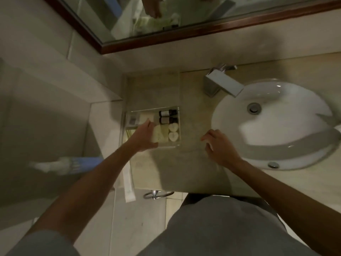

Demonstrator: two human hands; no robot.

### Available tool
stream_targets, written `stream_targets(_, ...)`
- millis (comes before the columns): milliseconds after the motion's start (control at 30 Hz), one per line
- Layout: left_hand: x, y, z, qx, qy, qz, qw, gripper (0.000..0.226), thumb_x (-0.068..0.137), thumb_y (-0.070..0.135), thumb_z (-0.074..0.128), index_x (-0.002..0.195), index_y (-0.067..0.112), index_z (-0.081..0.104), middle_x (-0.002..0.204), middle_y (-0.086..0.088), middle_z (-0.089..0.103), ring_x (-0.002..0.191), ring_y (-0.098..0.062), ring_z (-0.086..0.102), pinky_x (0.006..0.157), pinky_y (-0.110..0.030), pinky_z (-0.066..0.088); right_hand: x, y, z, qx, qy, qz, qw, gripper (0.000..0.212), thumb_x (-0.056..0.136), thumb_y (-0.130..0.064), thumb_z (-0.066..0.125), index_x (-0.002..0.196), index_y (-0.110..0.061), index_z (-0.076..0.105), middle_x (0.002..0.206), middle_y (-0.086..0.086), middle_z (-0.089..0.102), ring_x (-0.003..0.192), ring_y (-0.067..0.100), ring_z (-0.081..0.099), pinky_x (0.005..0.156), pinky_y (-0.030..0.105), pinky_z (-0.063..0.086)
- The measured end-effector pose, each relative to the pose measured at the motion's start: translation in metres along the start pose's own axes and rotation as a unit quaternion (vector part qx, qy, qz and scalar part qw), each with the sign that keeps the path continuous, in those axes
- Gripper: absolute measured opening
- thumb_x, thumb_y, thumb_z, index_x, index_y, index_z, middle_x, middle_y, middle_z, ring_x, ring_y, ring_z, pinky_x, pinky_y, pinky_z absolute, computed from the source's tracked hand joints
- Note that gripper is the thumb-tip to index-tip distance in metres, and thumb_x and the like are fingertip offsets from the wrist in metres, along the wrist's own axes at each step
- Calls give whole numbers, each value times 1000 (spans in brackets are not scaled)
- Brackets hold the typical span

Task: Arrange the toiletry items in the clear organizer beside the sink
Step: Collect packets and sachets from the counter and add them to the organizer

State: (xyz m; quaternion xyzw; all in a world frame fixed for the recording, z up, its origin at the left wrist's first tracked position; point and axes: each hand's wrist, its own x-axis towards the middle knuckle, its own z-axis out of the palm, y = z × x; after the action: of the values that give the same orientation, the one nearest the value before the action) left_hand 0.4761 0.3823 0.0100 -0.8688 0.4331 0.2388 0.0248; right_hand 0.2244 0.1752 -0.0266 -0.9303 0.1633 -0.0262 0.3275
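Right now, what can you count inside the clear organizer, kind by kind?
Inside the clear organizer:
Dark bottles: 2
White heart-shaped pieces: 2
Pale packets by the left hand: at least 1; the rest are blurred or hidden.
Total clearly countable: 5

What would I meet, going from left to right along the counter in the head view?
Organizer with the left hand in it → right hand on the counter → faucet → sink.
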Motion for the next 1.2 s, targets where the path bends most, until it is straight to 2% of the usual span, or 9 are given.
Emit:
stream_targets(167, 14, -3, 14, -18, -11, 55, 998, 84, 67, 50, 78, 132, 13, 41, 125, -7, 43, 104, -22, 50, 85, -33, 46, 11, -30, 23, -6, -38, -23, 999, 30, 81, -11, 56, 108, -19, 66, 108, 1, 59, 100, 21, 54, 87, 35, 48)
stream_targets(367, 19, -7, 29, 10, 25, 66, 997, 92, 69, 70, 64, 140, 19, 34, 135, -6, 41, 120, -24, 42, 105, -45, 35, 5, -44, 28, -51, -40, -30, 997, 30, 83, -12, 59, 110, -22, 66, 109, -3, 60, 101, 17, 51, 88, 34, 46)
stream_targets(533, 6, -11, 40, -82, 116, 61, 988, 73, 77, 45, 74, 133, 9, 45, 126, -12, 48, 109, -27, 50, 93, -40, 46, 0, -47, 30, -71, -55, -28, 996, 28, 83, -14, 61, 110, -22, 66, 108, -3, 61, 101, 16, 50, 88, 30, 43)
stream_targets(767, 1, -6, 49, -107, 149, 30, 982, 57, 81, 42, 70, 126, 13, 50, 124, -6, 47, 107, -21, 50, 91, -40, 48, 0, -55, 30, -77, -56, -39, 995, 27, 82, -11, 62, 108, -19, 67, 107, -1, 61, 99, 17, 50, 83, 26, 38)
stream_targets(833, -12, -9, 47, -142, 199, -24, 969, 51, 82, 45, 67, 123, 20, 50, 124, -3, 46, 106, -17, 51, 89, -32, 48, 0, -55, 31, -74, -57, -40, 995, 27, 83, -10, 62, 108, -19, 67, 107, 0, 61, 100, 18, 50, 83, 27, 38)
stream_targets(900, -41, -19, 54, -187, 273, -138, 933, 44, 85, 43, 64, 120, 24, 47, 122, -1, 47, 103, -13, 51, 84, -27, 49, 1, -56, 33, -68, -57, -39, 995, 27, 83, -10, 62, 108, -19, 67, 108, 0, 61, 101, 18, 50, 83, 27, 37)
stream_targets(967, -81, -33, 73, -173, 306, -246, 903, 44, 85, 40, 64, 120, 20, 46, 118, -4, 50, 100, -15, 51, 82, -29, 51, 3, -59, 39, -54, -61, -34, 996, 27, 84, -10, 61, 109, -19, 66, 110, 0, 60, 102, 18, 49, 85, 30, 41)
stream_targets(1100, -145, -59, 125, -88, 255, -326, 906, 57, 83, 54, 63, 112, 6, 52, 104, -16, 56, 90, -28, 54, 72, -37, 51, 11, -72, 54, -45, -86, -50, 994, 27, 85, -12, 60, 110, -21, 65, 113, -1, 59, 104, 17, 47, 87, 36, 46)
stream_targets(1200, -156, -60, 139, -87, 221, -349, 907, 60, 87, 61, 53, 109, 6, 54, 94, -14, 61, 78, -28, 58, 67, -36, 51, 17, -85, 62, -46, -94, -77, 992, 28, 84, -12, 60, 110, -22, 65, 115, 0, 60, 106, 19, 49, 87, 36, 47)
